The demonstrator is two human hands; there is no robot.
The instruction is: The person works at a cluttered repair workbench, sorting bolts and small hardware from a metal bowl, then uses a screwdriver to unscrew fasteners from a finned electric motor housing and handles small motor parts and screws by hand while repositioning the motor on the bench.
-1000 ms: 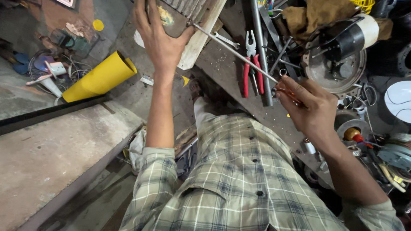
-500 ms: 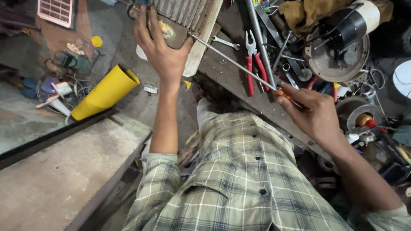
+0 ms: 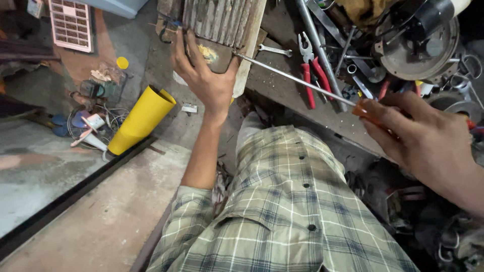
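My left hand (image 3: 204, 75) grips the lower end of a grey ribbed metal housing (image 3: 217, 20) that rests at the edge of a workbench (image 3: 282, 90). My right hand (image 3: 418, 133) is closed around the orange handle of a long screwdriver (image 3: 295, 77). Its thin steel shaft runs up and left, and the tip meets the housing just beside my left thumb. I wear a green plaid shirt (image 3: 292, 211), which fills the lower middle of the view.
Red-handled pliers (image 3: 310, 75), a spanner (image 3: 275, 49), a steel pipe (image 3: 320, 48) and a round metal drum (image 3: 418, 48) crowd the bench. A yellow tube (image 3: 141, 118) leans on the floor at left, near tangled wires (image 3: 88, 128) and a pink grille (image 3: 70, 25).
The view has tilted down and shifted right. My right hand with the screwdriver has drawn back toward the lower right, while my left hand stays on the housing.
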